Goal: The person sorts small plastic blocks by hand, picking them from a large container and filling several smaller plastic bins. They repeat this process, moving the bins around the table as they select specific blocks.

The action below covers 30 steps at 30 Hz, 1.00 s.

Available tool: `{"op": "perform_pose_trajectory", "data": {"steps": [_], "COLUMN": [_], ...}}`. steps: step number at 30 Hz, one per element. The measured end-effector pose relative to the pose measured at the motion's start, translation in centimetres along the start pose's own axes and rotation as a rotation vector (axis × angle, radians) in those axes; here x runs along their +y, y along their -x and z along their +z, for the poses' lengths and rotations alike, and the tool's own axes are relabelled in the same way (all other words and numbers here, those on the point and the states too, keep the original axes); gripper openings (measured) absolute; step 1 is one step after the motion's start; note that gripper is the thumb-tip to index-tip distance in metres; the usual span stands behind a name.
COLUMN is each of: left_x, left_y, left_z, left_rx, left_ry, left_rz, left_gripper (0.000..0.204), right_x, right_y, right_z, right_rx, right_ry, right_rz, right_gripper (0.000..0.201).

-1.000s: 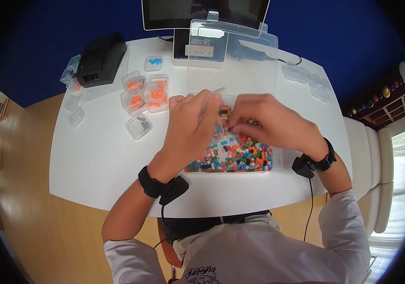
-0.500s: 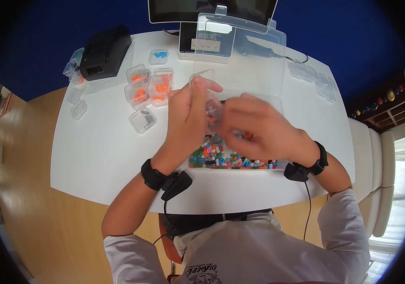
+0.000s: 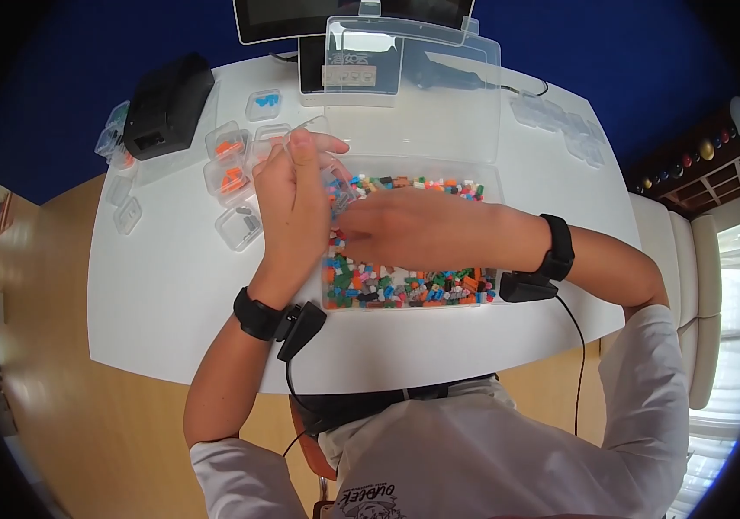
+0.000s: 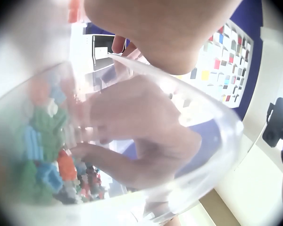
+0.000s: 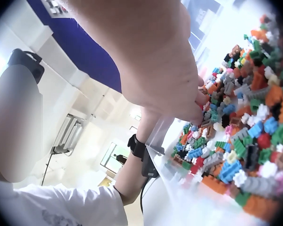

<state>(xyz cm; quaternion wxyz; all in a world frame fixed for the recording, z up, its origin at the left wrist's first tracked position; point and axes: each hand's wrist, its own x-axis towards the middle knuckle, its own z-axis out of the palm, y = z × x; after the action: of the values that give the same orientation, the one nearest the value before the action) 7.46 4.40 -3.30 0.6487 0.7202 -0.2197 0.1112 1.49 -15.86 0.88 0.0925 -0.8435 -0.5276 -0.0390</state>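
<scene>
My left hand [image 3: 288,192] grips a small clear plastic box [image 4: 228,125] with its lid raised, over the left side of a large clear storage case [image 3: 493,173]. Colourful small toy bricks [image 5: 231,162] lie loose across the case. Reaching in from the right, my right hand [image 3: 418,229] is low over the bricks, its fingers pointing left beside the small box. In the right wrist view its fingertips are down among the bricks, partly hidden, and I cannot tell whether they pinch one. Through the small box, the left wrist view shows the right hand's thumb and fingers.
The case's clear lid [image 3: 448,130] stands upright at the back, before a monitor [image 3: 353,22]. On the left are small boxes of orange bricks [image 3: 230,177], a box with grey pieces [image 3: 238,227] and a black device [image 3: 169,108]. More clear boxes [image 3: 560,130] lie back right.
My left hand has moved left with the small box, keeping hold of it. The right hand has swung left and lower across the case, uncovering bricks at the back right.
</scene>
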Motion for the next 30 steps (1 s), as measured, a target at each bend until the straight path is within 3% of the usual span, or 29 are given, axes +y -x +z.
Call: {"op": "perform_pose_trajectory", "data": {"steps": [4,7,12,16,21,24,28,30], "left_x": [-0.1,-0.3,-0.1,-0.2,-0.3,-0.1,0.1,-0.2], "left_y": [0.3,0.1,0.3,0.3,0.4,0.4,0.3,0.4], "left_z": [0.4,0.2,0.4,0.5,0.5,0.4,0.4,0.5], "left_rx": [-0.001,-0.014,-0.010,0.001,-0.005,-0.011,-0.013,-0.011], "left_ry": [0.014,-0.038,-0.032,-0.013,-0.010,-0.016,-0.012,-0.033], "left_rz": [-0.036,0.012,-0.020,-0.044,-0.056,-0.037,-0.070,-0.036], "left_gripper": [0.064,0.064,0.066,0.067,0.067,0.067,0.066,0.066], "right_x": [-0.3,-1.2,-2.8,-2.5,-2.9,-3.3,-3.5,-3.3], "right_y": [0.9,2.0,3.4,3.4,3.3,3.1,2.9,2.6], "right_z": [-0.9,-3.2,-3.2,-2.9,-3.6,-3.8,-3.3,-3.6], "right_rx": [0.005,0.032,-0.239,-0.259,-0.355,-0.391,-0.382,-0.481], "right_ry": [0.084,-0.092,-0.419,-0.382,-0.314,-0.137,-0.131,-0.083], "right_rz": [-0.022,0.066,0.165,0.149,0.271,0.167,0.161,0.194], "right_gripper": [0.015,0.015,0.018,0.018,0.023,0.027,0.030,0.032]}}
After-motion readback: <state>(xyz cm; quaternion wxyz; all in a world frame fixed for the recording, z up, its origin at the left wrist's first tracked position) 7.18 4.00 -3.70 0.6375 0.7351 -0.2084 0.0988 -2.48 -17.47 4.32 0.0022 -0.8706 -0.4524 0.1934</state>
